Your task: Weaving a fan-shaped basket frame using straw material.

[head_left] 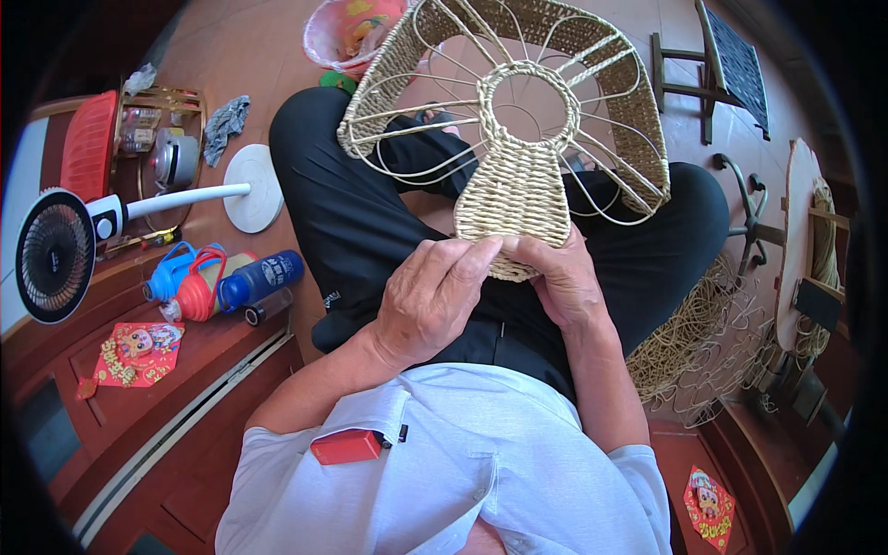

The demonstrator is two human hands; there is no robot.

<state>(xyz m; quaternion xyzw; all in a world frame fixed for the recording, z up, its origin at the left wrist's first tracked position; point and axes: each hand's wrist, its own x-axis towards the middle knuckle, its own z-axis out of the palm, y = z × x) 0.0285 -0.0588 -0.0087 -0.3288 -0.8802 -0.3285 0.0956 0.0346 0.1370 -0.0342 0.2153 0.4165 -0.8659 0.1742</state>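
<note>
- Basketwork frame (486, 106) is sitting over the dark-trousered thighs (319, 185) — shifting legs could be tipping it.
- Left hand (425, 294) is pressing bunched fingertips onto the lower end of the woven panel (513, 199); uneven pulling could be skewing its rows.
- Right hand (566, 277) is clamping the same end, thumb on top, lower fingers hidden — slackness could be loosening the weave.
- Cord heap (680, 338) is lying tangled beside the right thigh; snags could be forming.

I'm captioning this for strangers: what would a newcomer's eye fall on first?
Probably the large woven frame, upper middle, held by the left hand and right hand. Next might come the fan at far left and the tangled tan cord on the floor at right.
</note>
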